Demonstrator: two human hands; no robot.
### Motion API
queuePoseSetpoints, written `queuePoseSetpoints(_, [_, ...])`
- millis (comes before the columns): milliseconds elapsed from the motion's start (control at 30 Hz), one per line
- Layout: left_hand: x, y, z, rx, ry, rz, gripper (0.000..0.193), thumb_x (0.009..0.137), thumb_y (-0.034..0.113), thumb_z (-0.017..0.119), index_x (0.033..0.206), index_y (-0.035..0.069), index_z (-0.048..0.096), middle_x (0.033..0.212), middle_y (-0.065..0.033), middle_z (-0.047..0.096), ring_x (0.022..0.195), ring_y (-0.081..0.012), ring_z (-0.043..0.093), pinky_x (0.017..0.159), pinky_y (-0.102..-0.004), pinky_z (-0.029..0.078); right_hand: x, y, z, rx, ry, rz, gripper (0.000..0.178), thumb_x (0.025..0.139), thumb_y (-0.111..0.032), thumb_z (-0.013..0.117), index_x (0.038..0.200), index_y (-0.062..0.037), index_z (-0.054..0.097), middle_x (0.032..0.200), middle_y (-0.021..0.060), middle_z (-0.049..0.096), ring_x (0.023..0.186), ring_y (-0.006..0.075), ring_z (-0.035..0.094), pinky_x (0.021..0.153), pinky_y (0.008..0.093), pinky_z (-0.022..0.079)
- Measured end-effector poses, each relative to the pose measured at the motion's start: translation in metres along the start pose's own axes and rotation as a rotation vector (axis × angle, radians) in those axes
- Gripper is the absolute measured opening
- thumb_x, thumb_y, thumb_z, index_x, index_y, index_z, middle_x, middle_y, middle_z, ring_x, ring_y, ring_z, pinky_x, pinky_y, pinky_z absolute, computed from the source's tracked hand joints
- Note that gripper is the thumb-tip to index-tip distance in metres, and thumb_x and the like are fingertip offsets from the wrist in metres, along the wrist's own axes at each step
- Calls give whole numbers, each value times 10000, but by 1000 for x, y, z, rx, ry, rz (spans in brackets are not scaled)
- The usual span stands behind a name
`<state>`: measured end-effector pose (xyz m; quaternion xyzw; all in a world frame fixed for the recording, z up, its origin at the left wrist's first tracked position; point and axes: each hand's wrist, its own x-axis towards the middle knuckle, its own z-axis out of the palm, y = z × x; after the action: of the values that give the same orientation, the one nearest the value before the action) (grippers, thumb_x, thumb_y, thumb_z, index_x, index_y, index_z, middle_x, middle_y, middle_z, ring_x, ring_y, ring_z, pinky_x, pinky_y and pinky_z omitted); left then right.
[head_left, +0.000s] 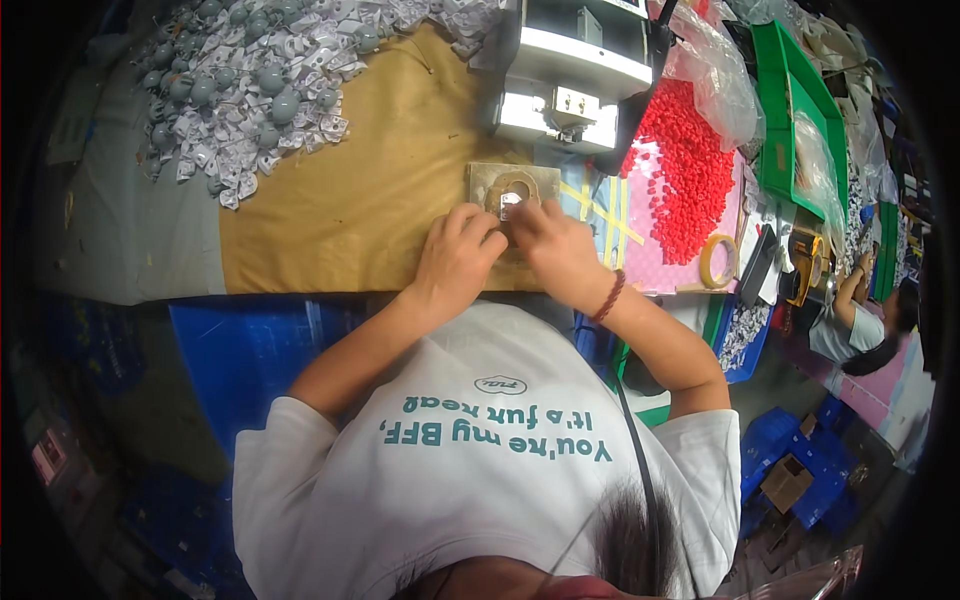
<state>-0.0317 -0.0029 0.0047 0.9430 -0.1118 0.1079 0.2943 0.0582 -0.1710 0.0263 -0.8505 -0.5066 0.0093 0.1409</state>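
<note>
- The right hand bends over the work, fingertips bunched at a small white piece; whether they pinch it or only press, I cannot tell.
- The left hand has its fingers curled at the near left side of a flat, squarish block; whether they grip anything is hidden.
- The white piece lies in the block's oval recess, pale against the brownish-grey surround, with a small dark mark; the right fingers cover part of it.
- Just beyond the block stands a white machine, filling the space ahead of the hands.
- Right of the block, yellow tape strips cross a pale blue surface.
- Farther right come a heap of red pieces, a yellowish tape roll and a green crate with clear plastic.
- Leftward, past a brown table cover, spreads a large pile of white tags and grey rounded pieces.
- At far right, another person sits near more trays.
</note>
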Motion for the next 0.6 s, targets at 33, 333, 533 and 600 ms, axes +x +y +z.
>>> queuePoseSetpoints(33, [2, 0, -1, 2, 0, 4, 204, 712, -13, 665, 899, 62, 633, 1108, -78, 597, 1116, -298, 524, 891, -430, 467, 4, 4, -2, 32, 0, -2, 119, 739, -91, 638, 833, -19, 645, 918, 67, 546, 867, 243, 586, 611, 341, 549])
queuePoseSetpoints(333, [10, 3, 8, 119, 60, -53, 466, 733, 1, 656, 1191, 85, 627, 1185, -97, 601, 1172, -305, 519, 906, -433, 458, -7, 16, -1, 150, 82, -55, 311, 748, -54, 633, 1049, 4, 687, 999, 89, 599, 893, 272, 583, 750, 367, 541])
queuePoseSetpoints(533, [12, 3, 14, 230, -4, -10, 466, 803, 41, 617, 1268, 79, 612, 1315, -130, 579, 1207, -305, 530, 892, -417, 446, -33, 71, -43, 674, 167, 358, 344, 828, 45, 645, 1167, -15, 658, 1192, 138, 649, 1180, 297, 577, 1011, 375, 456])
queuePoseSetpoints(600, [12, 2, 13, 238, -13, 1, 443, 820, 46, 606, 1263, 68, 612, 1321, -143, 578, 1208, -308, 537, 888, -414, 446, -41, 80, -50, 615, 106, 293, 402, 842, 17, 662, 1238, -29, 610, 1231, 142, 632, 1218, 287, 567, 1043, 378, 435])
